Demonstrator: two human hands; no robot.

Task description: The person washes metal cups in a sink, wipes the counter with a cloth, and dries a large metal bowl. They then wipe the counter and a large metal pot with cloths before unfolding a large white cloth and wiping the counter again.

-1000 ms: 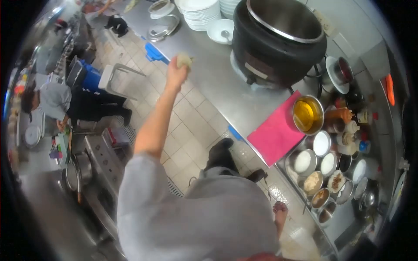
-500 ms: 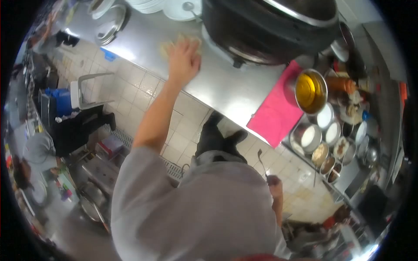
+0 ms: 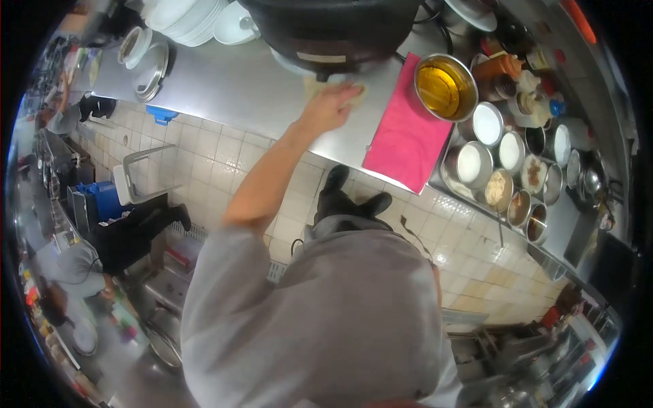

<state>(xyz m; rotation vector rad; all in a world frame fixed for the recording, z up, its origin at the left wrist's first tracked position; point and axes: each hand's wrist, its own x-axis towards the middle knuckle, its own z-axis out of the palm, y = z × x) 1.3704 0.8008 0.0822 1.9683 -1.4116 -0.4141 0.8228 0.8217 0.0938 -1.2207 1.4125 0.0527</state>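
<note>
On the steel counter (image 3: 224,92), my left hand (image 3: 328,110) presses down on a pale yellowish cloth (image 3: 314,87), its fingers bunched over it. The cloth shows on both sides of the hand, just in front of a large black cooker (image 3: 326,27). Low at my right side, only a sliver of my right hand (image 3: 437,273) shows past the grey shirt. A thin long-handled utensil (image 3: 413,236) sticks out from it over the tiled floor. The fingers of that hand are mostly hidden.
Right of the cooker lie a pink cloth (image 3: 408,129) and a metal bowl of yellow liquid (image 3: 445,87), beside several containers (image 3: 474,164). Stacked plates (image 3: 183,20) and metal lids (image 3: 148,73) stand at left. A co-worker (image 3: 78,262) is at the lower left.
My left hand and the cloth have moved right along the counter, closer to the cooker's front foot. The view has shifted, and my right hand is now mostly out of sight behind the shirt.
</note>
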